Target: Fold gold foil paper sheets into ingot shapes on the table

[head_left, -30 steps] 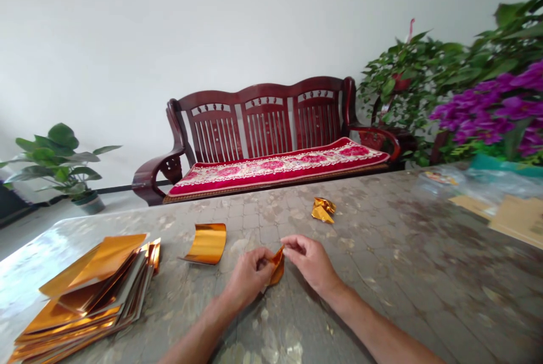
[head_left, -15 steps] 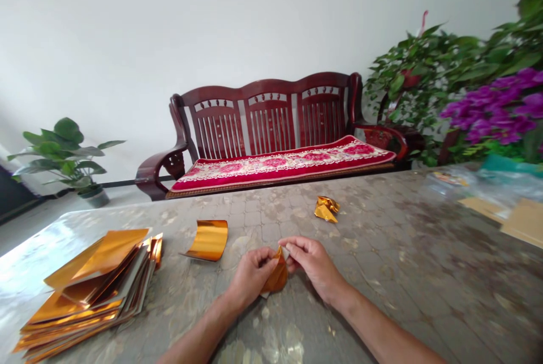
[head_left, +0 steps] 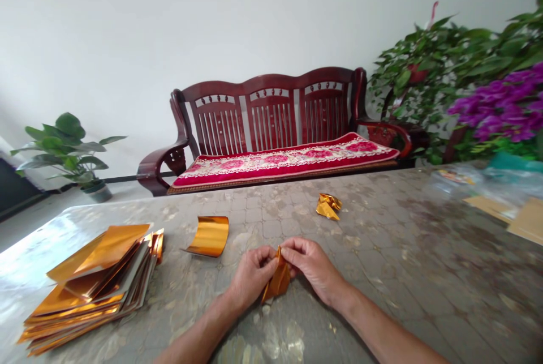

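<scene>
Between my hands is a partly folded sheet of gold foil paper (head_left: 279,281), its upper end drawn to a point. My left hand (head_left: 253,273) pinches it from the left, thumb along the near face. My right hand (head_left: 310,265) grips the upper right edge between thumb and fingers, the two hands nearly touching at the tip. Beyond them lies a folded gold foil piece (head_left: 328,206). One curled gold foil sheet (head_left: 211,236) rests left of my hands. The paper's far side is hidden by my fingers.
A tall, uneven stack of gold foil paper (head_left: 91,290) sits on the left of the patterned tabletop (head_left: 382,251). Plastic bags (head_left: 460,178) and brown cardboard (head_left: 528,222) lie at the right edge. Behind the table stands a wooden bench (head_left: 271,115) with a red cushion.
My right thumb and fingers have moved left against the paper's tip, closer to my left hand. The paper's pale edge is folded in and its body looks narrower. The view has shifted slightly.
</scene>
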`<act>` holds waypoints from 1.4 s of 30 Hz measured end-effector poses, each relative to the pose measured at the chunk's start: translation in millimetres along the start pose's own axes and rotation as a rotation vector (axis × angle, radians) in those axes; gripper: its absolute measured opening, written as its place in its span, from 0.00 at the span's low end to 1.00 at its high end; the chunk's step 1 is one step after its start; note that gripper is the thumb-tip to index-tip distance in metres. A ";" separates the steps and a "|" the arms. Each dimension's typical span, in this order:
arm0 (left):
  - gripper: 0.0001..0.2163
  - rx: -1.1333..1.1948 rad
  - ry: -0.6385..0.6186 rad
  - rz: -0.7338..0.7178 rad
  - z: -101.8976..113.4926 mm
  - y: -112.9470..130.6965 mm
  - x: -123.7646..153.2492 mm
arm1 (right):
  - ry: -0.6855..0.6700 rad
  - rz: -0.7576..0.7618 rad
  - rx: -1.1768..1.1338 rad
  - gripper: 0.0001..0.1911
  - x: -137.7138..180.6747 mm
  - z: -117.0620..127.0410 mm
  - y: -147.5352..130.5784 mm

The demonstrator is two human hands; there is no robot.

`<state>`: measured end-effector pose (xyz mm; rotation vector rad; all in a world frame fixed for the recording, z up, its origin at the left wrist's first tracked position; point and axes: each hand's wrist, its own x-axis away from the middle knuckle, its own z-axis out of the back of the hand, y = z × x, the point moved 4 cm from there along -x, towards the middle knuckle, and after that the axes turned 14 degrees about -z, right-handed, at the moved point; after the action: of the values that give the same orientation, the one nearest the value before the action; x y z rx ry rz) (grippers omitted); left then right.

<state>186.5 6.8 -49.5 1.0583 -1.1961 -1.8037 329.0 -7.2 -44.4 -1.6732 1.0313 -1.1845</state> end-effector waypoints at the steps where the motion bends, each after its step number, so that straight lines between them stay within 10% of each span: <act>1: 0.22 -0.009 -0.005 -0.001 0.1 1.0 0.3 | 0.001 0.011 0.014 0.18 0.4 -0.8 -0.3; 14: 0.18 -0.088 0.072 -0.062 -6.7 -0.2 2.4 | 0.218 0.254 0.283 0.09 3.9 0.1 -9.7; 42: 0.14 -0.354 0.088 -0.247 2.0 31.1 7.2 | 0.220 0.213 0.171 0.09 14.1 -7.8 -13.3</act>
<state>185.5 -8.6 -21.5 1.0972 -0.6809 -2.0392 326.7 -17.3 -26.2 -1.2879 1.1759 -1.2948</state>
